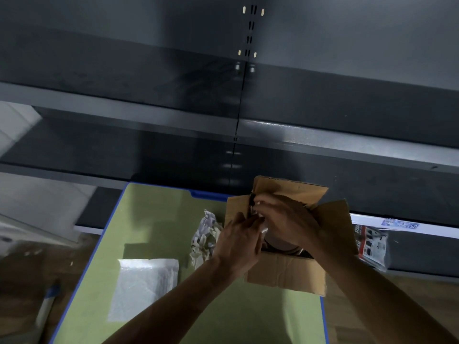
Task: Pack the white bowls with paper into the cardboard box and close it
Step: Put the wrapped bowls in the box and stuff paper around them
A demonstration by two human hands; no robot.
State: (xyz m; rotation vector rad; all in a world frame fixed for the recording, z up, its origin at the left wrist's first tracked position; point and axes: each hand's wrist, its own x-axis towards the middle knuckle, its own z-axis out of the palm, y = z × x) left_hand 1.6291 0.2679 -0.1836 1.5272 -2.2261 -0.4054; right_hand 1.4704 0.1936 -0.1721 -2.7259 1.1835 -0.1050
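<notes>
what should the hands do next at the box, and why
Probably seat the bowl fully in the cardboard box: left hand and right hand are both at its open top, a round rim shows inside, and crumpled paper lies beside it on the green mat.

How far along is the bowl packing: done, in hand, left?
Done: something round, likely a bowl, sits inside the cardboard box. In hand: left hand and right hand work at its opening; their grip is blurred. Left: crumpled paper lies beside the box; flaps stand open.

2 bare forearms forward, left grip [238,240] and right grip [285,219] close together, fingertips almost in contact, fingers blurred.
</notes>
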